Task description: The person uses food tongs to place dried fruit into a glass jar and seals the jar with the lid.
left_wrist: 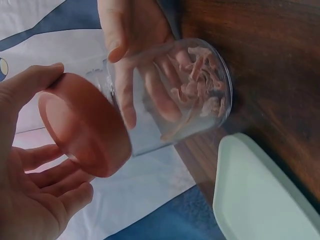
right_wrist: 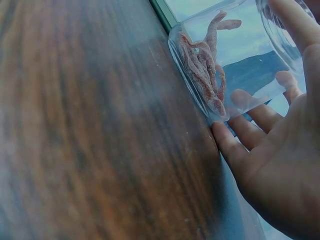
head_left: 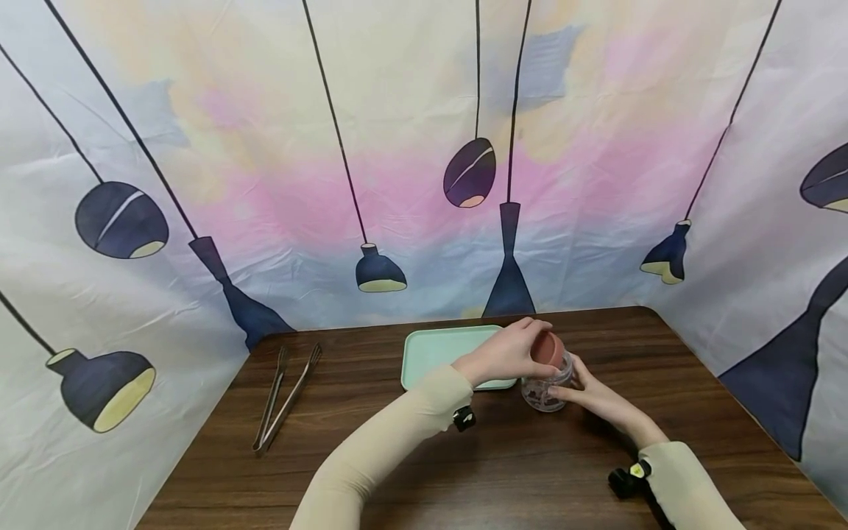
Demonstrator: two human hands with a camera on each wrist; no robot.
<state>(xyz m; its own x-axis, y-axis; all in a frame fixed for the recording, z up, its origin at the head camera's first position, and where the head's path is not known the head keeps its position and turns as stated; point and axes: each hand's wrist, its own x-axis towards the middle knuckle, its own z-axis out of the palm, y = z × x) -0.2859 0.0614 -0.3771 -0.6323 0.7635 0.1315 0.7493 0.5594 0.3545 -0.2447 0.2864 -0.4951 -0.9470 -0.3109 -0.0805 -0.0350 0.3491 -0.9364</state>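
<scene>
A round reddish-brown lid (left_wrist: 92,130) is gripped at its rim by my left hand (head_left: 505,353), the thumb on one side and fingers on the other. It stands tilted at the mouth of a clear jar (head_left: 545,396); I cannot tell whether lid and jar touch. Around the jar's side curl the thumb and fingers of my right hand (head_left: 606,401), with the jar's base down at the table. Several pale brownish dried strips (right_wrist: 202,65) lie at the bottom of the jar, seen through its wall.
A mint-green tray (head_left: 424,353) lies just left of the jar, partly behind my left hand. Metal tongs (head_left: 285,405) with their arms spread rest on the left of the brown wooden table (head_left: 517,471). A printed cloth (head_left: 411,184) hangs behind the table's far edge.
</scene>
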